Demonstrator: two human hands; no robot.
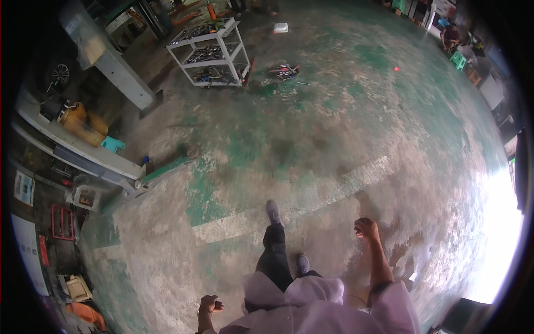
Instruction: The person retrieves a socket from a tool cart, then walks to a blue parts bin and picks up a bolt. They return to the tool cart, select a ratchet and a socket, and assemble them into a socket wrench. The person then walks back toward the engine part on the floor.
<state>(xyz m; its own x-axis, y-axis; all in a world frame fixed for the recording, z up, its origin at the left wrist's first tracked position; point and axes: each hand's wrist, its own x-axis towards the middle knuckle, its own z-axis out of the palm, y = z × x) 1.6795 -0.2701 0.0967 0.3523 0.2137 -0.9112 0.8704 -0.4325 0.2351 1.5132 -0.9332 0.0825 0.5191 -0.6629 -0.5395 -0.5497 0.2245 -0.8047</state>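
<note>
Low at the front, left of my body, my left hand (210, 304) is held over the floor with its fingers curled in. Nothing shows in it. My right hand (365, 228) is raised out to the right, fingers bent into a loose fist, and I see no object in it either. Neither hand touches anything. Between them my legs are in mid-stride, one grey shoe (272, 212) ahead of the other (302, 263). The worn green and grey floor (311, 167) with a pale painted stripe (222, 228) lies beneath.
Ahead stands a grey three-tier tool cart (222, 54) loaded with tools; beside it are a pile of tools (285, 71) and a white jug (281, 27) on the floor. A lift post (125, 83) and its arm (167, 170) are at left. Far right, a person (449, 37) sits near green stools (458, 60).
</note>
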